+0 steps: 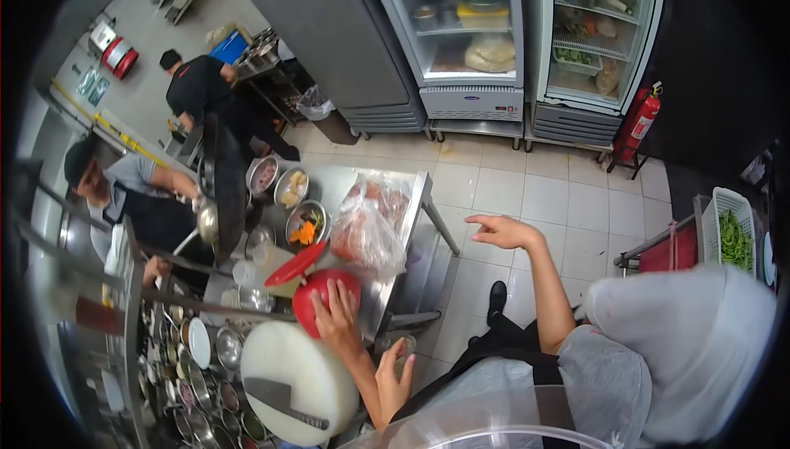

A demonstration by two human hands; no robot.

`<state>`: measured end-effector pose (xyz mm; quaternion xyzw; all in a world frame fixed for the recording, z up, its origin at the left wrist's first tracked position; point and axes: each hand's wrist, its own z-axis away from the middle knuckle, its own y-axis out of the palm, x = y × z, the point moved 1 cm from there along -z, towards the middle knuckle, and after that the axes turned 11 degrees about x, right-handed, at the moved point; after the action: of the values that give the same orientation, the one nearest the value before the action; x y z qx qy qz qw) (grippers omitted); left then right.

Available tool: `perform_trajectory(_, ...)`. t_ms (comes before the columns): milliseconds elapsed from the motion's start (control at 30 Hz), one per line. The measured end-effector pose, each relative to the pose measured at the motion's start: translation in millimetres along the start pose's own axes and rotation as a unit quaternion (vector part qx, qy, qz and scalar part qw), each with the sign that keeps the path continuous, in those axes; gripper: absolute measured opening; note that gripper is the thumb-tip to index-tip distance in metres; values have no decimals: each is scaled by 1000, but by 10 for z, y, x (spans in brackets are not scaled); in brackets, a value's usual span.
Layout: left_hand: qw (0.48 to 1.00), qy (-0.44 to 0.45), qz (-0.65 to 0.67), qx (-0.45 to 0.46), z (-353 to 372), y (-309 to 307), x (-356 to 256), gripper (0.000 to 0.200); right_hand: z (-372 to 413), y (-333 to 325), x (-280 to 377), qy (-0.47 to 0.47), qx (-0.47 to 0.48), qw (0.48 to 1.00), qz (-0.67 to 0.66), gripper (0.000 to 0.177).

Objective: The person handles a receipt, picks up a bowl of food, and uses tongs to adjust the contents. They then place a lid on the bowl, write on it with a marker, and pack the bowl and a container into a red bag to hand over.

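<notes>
Gry shirt [522, 375]; blk apron [481, 346]; clear plastic shield [477, 418] w/ pale rim.

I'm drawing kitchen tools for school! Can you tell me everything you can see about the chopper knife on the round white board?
The cleaver has a broad, dark grey blade that looks like metal, and a narrower, dark handle whose material I can't make out. It lies flat on the round white board, its blade toward the picture's left and its handle toward the lower right. Only the board appears to touch it.
</notes>
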<state>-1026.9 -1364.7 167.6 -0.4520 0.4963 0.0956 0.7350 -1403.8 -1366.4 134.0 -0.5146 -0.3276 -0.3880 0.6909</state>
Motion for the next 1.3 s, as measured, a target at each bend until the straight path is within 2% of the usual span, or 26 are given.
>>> perform_trajectory(100,998,-8,16,60,-527,13,-92,40,52,-469,-332,55,-61,997,-4,50)
perform_trajectory(200,988,-16,9,155,-1113,104,-390,46,321,-857,-510,157,-132,978,-44,49)
perform_trajectory(300,972,26,-20,231,-1723,307,-506,47,470,-870,-1048,140,-188,972,27,46)
perform_trajectory(367,961,65,-58,263,-2097,488,-745,48,537,-745,-1403,129,-180,975,31,48)
perform_trajectory(433,943,141,-83,289,-2428,730,-772,47,573,-586,-1645,122,-153,979,52,50)
perform_trajectory(500,940,150,-32,304,-2632,900,-1070,35,657,-589,-1434,168,-102,981,-5,51)
perform_trajectory(567,929,167,6,331,-2814,1020,-1281,27,662,-521,-1440,170,-78,982,-17,52)
perform_trajectory(600,927,184,8,326,-2890,1067,-1391,19,656,-504,-1411,171,-65,983,-29,52)
perform_trajectory(700,915,161,-5,370,-3136,1134,-1647,14,555,-541,-1344,167,-27,984,-52,54)
perform_trajectory(733,916,240,-14,322,-3242,1235,-1552,12,489,-581,-1328,163,-15,985,-57,54)
perform_trajectory(800,905,203,-49,371,-3461,1271,-1618,15,312,-738,-1236,157,41,983,-89,56)
perform_trajectory(900,869,178,-32,460,-3787,1335,-1695,20,2,-1143,-939,28,109,968,-224,54)
perform_trajectory(1000,836,189,13,515,-4121,1390,-1725,22,-433,-1342,-956,-44,128,893,-429,51)
perform_trajectory(1100,832,210,32,512,-4485,1462,-1693,23,-900,-1806,-580,-202,197,909,-305,48)
perform_trajectory(1300,860,217,64,458,-5099,1482,-1611,23,-1432,-2518,-455,-116,208,892,-384,40)
